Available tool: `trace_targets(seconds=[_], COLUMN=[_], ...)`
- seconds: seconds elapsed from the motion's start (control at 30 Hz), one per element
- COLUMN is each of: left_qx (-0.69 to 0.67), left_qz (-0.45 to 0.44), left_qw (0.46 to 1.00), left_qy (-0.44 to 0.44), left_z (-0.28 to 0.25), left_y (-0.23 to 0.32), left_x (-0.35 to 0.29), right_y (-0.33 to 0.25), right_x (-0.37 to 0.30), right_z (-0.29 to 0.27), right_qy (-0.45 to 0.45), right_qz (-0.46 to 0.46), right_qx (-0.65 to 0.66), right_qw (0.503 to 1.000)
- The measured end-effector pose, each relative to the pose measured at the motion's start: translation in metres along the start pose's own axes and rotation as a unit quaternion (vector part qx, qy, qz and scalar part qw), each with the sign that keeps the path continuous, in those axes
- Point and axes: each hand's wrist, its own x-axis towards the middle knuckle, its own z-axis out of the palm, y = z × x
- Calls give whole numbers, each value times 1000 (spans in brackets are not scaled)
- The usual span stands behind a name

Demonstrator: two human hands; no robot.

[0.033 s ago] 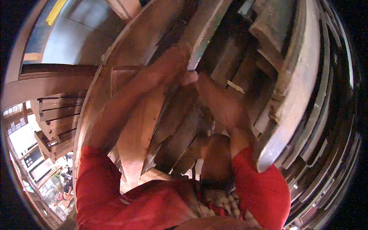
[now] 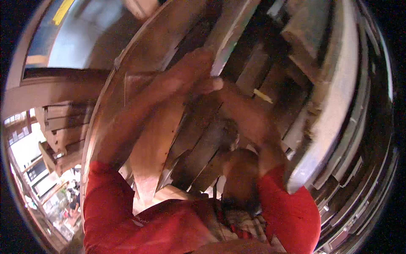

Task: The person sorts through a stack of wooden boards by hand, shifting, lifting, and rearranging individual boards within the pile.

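Green-edged board, left hand and right hand at its lower end.
Too blurred to tell either grip; even, two-handed support should steady it.

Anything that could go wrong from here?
Possibly:
1. Slip: the bare hands meet at the near end of the green-edged board, so it could swing if it's loose.
2. Bump: the pale board overlaps the right red sleeve in view; if they're close, the arm could knock it.
3. Splinters: no gloves visible.
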Motion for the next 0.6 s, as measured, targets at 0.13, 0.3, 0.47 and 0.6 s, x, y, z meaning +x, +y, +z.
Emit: trace_targets(seconds=[0.13, 0.3, 0.47, 0.6], left_qx=[-54, 47, -38, 180], left_qz=[-99, -50, -39, -153], left_qw=[993, 993, 997, 944], left_qy=[-30, -99, -47, -229], left_z=[-26, -20, -20, -39], left_y=[1, -47, -12, 9], left_x=[-7, -3, 2, -32], right_y=[-13, 1, -16, 4], right_x=[-11, -16, -26, -15], right_z=[-1, 1, -21, -12], right_qy=[3, -1, 24, 12], right_qz=[1, 22, -1, 1], right_qx=[-24, -29, -56, -61], right_qw=[1000, 999, 998, 998])
